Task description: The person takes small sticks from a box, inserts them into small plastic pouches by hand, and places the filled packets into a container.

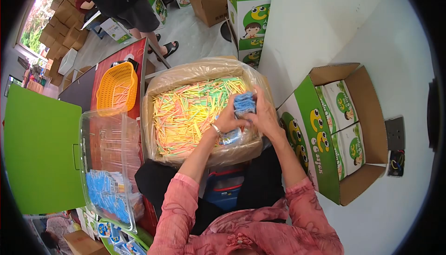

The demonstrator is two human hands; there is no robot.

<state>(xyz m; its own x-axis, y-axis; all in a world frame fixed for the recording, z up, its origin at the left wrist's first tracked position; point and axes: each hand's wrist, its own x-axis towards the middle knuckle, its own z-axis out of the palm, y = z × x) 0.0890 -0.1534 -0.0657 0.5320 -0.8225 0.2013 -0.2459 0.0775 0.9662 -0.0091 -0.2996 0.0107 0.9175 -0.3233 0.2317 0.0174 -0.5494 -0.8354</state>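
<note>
Between my left hand (226,118) and my right hand (266,117) is a small bundle of blue ribbed pieces (244,105). Fingers of both hands close round its sides, above the right part of a carton. A clear plastic liner (200,70) covers that carton's rim. Inside lie a great many thin sticks (190,115) in yellow, orange, pink and green. Just below my hands, a clear packet with blue pieces (231,137) rests at the carton's near right side. My palms hide part of the bundle.
Left of the carton, a yellow basket (104,87) with some sticks and a clear bin (83,162) with blue pieces stand on a red table (145,185). A green carton (320,157) of white packs stands right. Another person (125,4) stands beyond the table.
</note>
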